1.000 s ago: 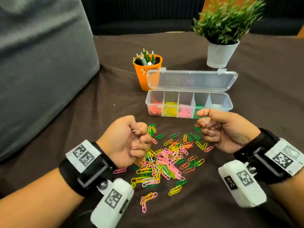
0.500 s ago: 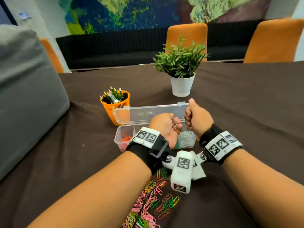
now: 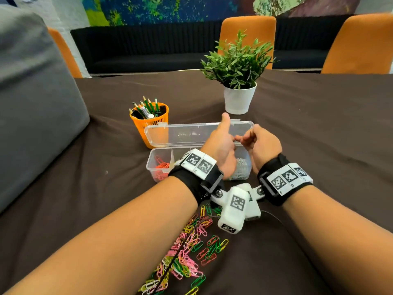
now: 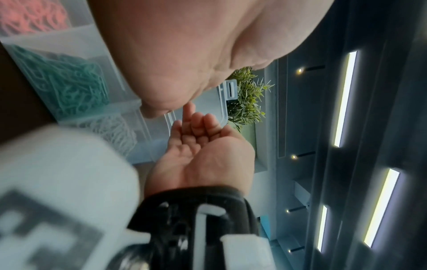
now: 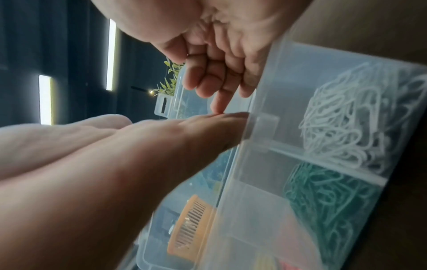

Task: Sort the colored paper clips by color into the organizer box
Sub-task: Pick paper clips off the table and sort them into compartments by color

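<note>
Over the far right end of the clear plastic organizer box (image 3: pixel 158 165), both hands hang close together above the compartment of white paper clips (image 5: pixel 342 117). The left hand (image 3: pixel 221 145) has its grip apart, palm turned inward, fingers straight and thumb up. The right hand (image 3: pixel 262 143) has its fingers curled in, one fingertip touching the left hand's fingers; whether a clip sits between its fingertips I cannot tell (the wrist views show bare skin there and nothing clearly held).

On the dark brown cloth-covered worktop (image 3: pixel 319 135), near the person, lies the loose pile of coloured wire paper clips (image 3: pixel 191 258), pink, yellow, green and orange tangled together. The box already carries orange clips (image 3: pixel 161 166) at its left end and green clips (image 5: pixel 323 197) next to the white ones.

These clips are very light, thin and springy, with a slick coating, and they likely hook into one another, so one pulled from the pile may drag neighbours. A fingertip pinch across the flat loops of one clip at the pile's edge should serve best, with a small shake to free hangers-on. The soft cloth may give under the fingers, which helps in getting a nail beneath the wire.
</note>
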